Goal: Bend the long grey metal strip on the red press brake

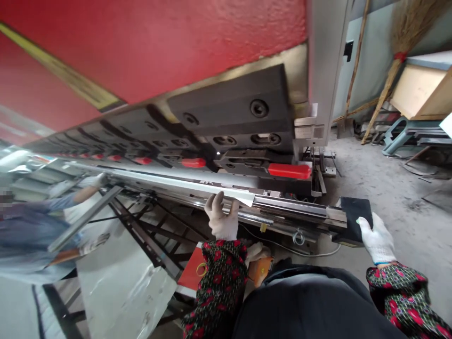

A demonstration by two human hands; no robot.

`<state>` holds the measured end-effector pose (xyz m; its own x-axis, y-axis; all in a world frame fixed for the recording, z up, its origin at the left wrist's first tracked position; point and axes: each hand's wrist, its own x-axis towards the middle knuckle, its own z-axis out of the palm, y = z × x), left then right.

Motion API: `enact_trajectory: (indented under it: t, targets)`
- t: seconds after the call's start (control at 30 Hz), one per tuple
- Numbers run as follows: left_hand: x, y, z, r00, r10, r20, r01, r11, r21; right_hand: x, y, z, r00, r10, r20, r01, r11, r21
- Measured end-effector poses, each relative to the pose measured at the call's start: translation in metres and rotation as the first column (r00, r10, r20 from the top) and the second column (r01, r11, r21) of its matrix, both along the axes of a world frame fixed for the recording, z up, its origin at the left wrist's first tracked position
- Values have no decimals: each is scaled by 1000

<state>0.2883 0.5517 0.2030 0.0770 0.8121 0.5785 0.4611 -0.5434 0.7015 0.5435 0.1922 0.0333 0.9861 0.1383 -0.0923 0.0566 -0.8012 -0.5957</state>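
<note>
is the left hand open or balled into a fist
Open: the left hand has its fingers loosely curled, spread apart. Whether it touches the white strip, I cannot tell.

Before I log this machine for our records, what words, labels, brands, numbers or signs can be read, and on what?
No text can be read for certain.
Yellow strip on the red machine: any lettering is too blurred to read.
Orange casing below the bench: a small mark, too blurred to read.
Small dark marks beyond the pale strip: too small to make out.
</note>
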Motion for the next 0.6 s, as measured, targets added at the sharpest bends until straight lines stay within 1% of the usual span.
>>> enact_trajectory:
  t: [0.13,0.27,0.43,0.6]
  targets:
    - [1,0,-2,1000,-29,-3,30,999,12,-3,2,6,999,-26,-43,29,997,70]
    - [3,3,-3,1000,-27,-14,27,998,48,-5,4,9,998,-25,-51,28,997,73]
    - [10,8,-2,998,-2,-56,6,998,63,-6,4,3,1000,-15,0,15,995,102]
    - [19,7,1,994,43,-97,-39,998,44,-3,2,-4,1000,6,21,-8,992,128]
